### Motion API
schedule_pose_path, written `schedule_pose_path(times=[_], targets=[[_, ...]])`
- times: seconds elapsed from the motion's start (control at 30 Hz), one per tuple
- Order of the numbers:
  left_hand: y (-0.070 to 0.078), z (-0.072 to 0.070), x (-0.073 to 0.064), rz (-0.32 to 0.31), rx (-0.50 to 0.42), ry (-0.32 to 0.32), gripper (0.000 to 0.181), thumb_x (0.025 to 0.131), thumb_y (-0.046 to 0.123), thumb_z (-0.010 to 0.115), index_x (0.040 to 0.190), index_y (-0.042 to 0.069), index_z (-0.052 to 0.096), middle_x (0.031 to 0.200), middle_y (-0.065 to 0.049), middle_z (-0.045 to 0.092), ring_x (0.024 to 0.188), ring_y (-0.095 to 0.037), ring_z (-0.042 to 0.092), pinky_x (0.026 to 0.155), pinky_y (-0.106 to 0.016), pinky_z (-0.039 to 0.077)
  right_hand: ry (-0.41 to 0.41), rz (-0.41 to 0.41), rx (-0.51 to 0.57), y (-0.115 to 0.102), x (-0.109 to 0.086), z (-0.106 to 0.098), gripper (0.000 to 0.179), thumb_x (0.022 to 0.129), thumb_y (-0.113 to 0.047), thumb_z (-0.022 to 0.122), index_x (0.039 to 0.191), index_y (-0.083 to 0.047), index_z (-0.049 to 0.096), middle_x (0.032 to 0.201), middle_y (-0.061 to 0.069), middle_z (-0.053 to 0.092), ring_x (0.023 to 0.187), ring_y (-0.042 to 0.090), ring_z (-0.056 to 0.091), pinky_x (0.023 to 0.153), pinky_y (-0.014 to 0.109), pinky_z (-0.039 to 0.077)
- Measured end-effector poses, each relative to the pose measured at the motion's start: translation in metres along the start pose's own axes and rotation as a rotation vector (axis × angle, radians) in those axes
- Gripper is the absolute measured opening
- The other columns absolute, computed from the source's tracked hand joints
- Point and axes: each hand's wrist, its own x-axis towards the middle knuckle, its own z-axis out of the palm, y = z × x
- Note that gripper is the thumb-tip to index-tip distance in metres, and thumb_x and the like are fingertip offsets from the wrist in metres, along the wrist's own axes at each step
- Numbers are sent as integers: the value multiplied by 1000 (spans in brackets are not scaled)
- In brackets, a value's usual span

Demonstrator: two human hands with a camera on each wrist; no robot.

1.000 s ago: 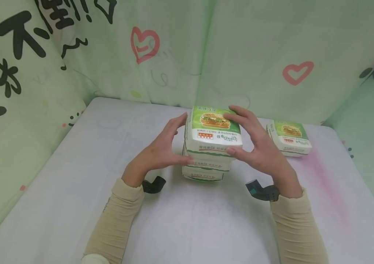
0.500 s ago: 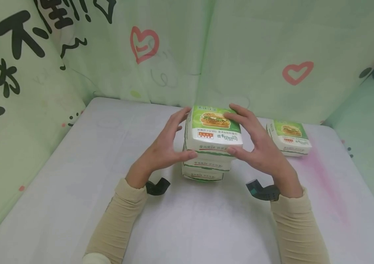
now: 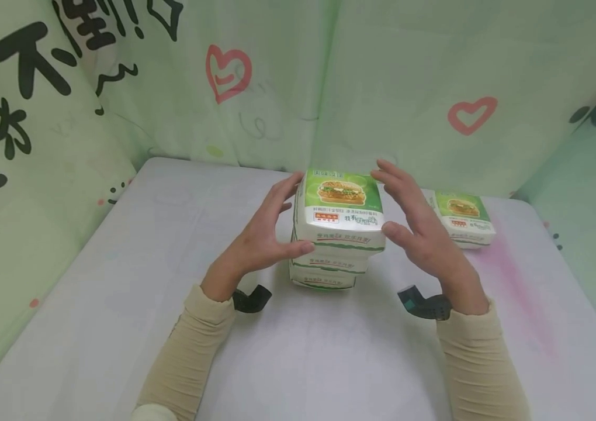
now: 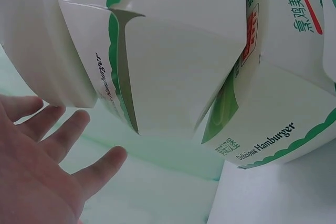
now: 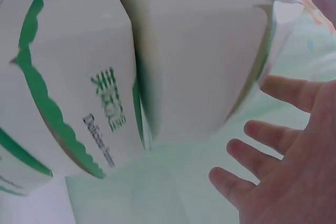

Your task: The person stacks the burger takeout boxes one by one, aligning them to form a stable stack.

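Three white-and-green burger boxes stand stacked near the table's middle: a top box (image 3: 342, 219), a middle box (image 3: 329, 264) and a bottom box (image 3: 323, 283). The top box juts slightly to the right over the others. At the stack's left side is my left hand (image 3: 261, 240), fingers extended and thumb toward the front; whether it touches cannot be told. In the left wrist view, the left hand (image 4: 47, 166) has its fingers spread beside the boxes. My right hand (image 3: 424, 234) stands beside the top box's right side. The right wrist view has the right hand (image 5: 294, 150) with fingers spread.
Another burger box (image 3: 463, 219) sits on the white-covered table (image 3: 308, 362) at the back right. Green curtains (image 3: 392, 70) with hearts and black lettering hang behind and beside the table. Each wrist carries a small black camera (image 3: 424, 304).
My right hand has moved right, taking its fingers off the top box. Earlier, my left hand shifted slightly up and right along the stack. The boxes have stayed in place.
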Motion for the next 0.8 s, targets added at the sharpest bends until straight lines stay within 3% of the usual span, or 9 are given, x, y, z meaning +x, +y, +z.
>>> schedule_pose_path(times=[0.17,0.43,0.63,0.8], targets=[[1,0,-1,-18,4,0,102,78,38,75,159,20,16,162,6,21,149,-13,26,118,-44,33,22,-18,17,4,-5,-7,56,100,-22,53,152,-10,37,162,5,25,151,19,20,120,22,21],[1,-2,-1,-3,14,3,102,78,35,76,159,23,16,162,6,21,149,-13,26,118,-45,33,79,64,-49,15,-16,-24,55,99,-16,53,151,-11,39,161,6,27,148,12,23,117,16,22],[0,-2,0,4,30,0,101,79,35,76,159,21,16,162,6,21,149,-13,27,117,-46,34,147,120,-158,29,-25,-44,59,95,-11,58,151,-10,39,161,8,28,146,5,25,114,10,22],[0,-2,0,4,27,-7,101,79,33,76,159,22,16,162,6,21,149,-14,26,117,-48,33,172,218,-231,38,-35,-56,65,94,-12,63,153,-20,38,162,1,26,146,6,26,116,13,20]])
